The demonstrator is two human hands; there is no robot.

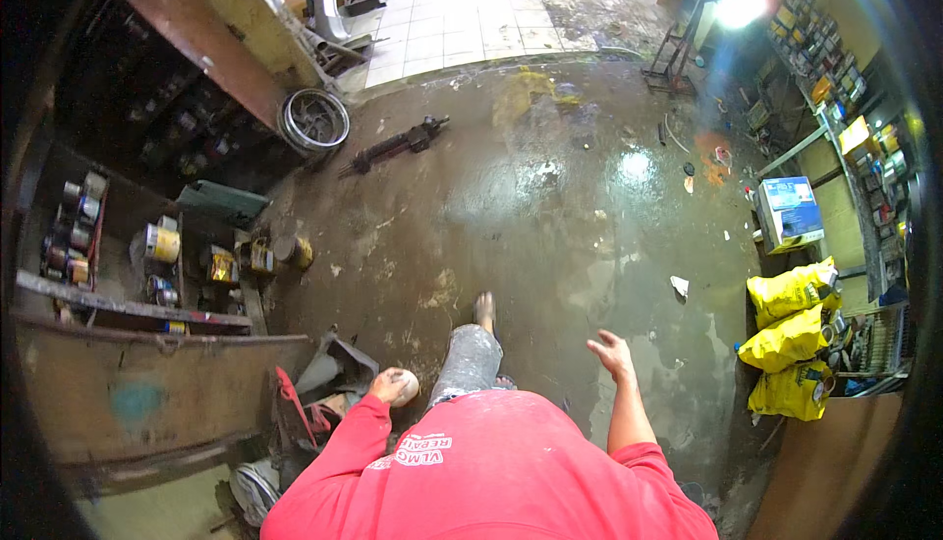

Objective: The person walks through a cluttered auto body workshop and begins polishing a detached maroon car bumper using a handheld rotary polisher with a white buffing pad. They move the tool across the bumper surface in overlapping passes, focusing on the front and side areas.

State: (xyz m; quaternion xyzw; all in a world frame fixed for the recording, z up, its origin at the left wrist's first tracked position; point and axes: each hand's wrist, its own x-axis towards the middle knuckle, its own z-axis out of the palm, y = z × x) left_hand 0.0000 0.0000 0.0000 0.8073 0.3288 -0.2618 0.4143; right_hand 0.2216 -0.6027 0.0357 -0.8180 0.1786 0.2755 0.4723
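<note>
Pale round object (407, 389), its kind unclear, just left of my grey trouser leg (466, 361): my left hand (387, 385) curls partly closed around it. My right hand (613, 354) hangs loosely open and empty above the brown floor (550, 275), well apart from the yellow bags (786, 341).
</note>
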